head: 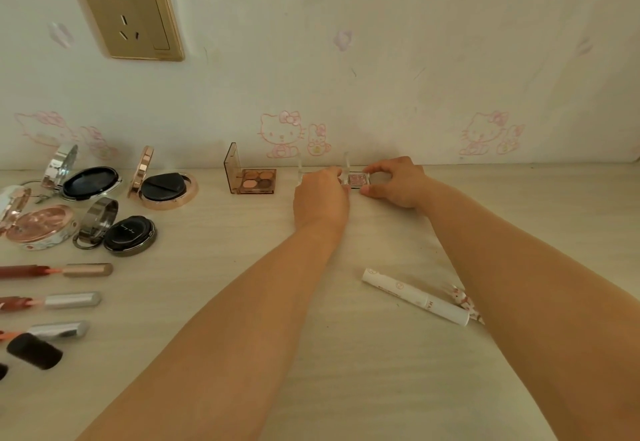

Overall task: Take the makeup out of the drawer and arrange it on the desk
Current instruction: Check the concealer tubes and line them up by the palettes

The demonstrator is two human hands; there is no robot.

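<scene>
**Head view: both hands on a small clear palette by the wall**

Head view looks down on a pale wood desk [311,354] against a wall [346,25] with pink cartoon stickers. Both arms reach to the centre of the frame. The right hand [394,182] pinches a small clear pink palette [356,180] between thumb and curled fingers, at the desk's far edge by the wall. The left hand [320,194] lies just left of it, back up, fingers curled forward onto the same palette; whether they grip it cannot be told. A clear lid stands upright behind the hands.

Left of the hands, an open brown eyeshadow palette [254,181] sits with its lid raised. Further left, four open round compacts cluster at the left edge: a silver one [86,182], a rose-gold one [166,189], a pink one [38,226] and a dark one [126,234].

In the lower left, three lip tubes [69,300] lie in a column, with a dark sponge [34,350] below them.

Right of centre, a white tube [415,297] lies slanted beside the right forearm, a small pink-and-white item partly hidden just behind it.

A gold socket [128,7] is on the wall, upper left.
</scene>
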